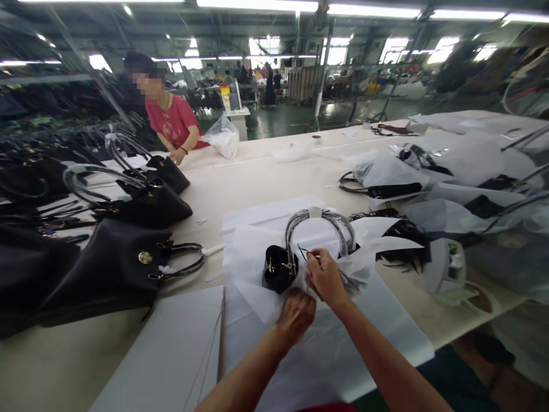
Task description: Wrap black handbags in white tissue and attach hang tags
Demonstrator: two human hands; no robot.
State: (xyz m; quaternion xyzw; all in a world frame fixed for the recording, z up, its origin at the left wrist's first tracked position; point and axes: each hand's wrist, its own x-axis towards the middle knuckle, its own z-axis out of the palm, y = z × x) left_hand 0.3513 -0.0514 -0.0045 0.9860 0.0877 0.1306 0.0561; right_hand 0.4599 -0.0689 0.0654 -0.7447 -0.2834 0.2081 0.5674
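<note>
A black handbag (274, 280) with gold fittings lies in front of me, its body partly covered by white tissue paper (253, 252). Its two handles (291, 223), wrapped in clear film with a white band at the top, arch upward. Beside the handles, my right hand (328, 277) pinches a thin dark strap, whose end sticks out past the fingertips. My left hand (297, 312) is closed low at the near side of the bag; its fingertips and whatever they grip are hidden.
Several black handbags (115, 269) stand at the left. A stack of white sheets (171, 337) lies near me. Paper-wrapped bags (394, 177), dark straps (403, 237) and a white tape dispenser-like object (446, 266) are right. A co-worker (174, 120) stands across the table.
</note>
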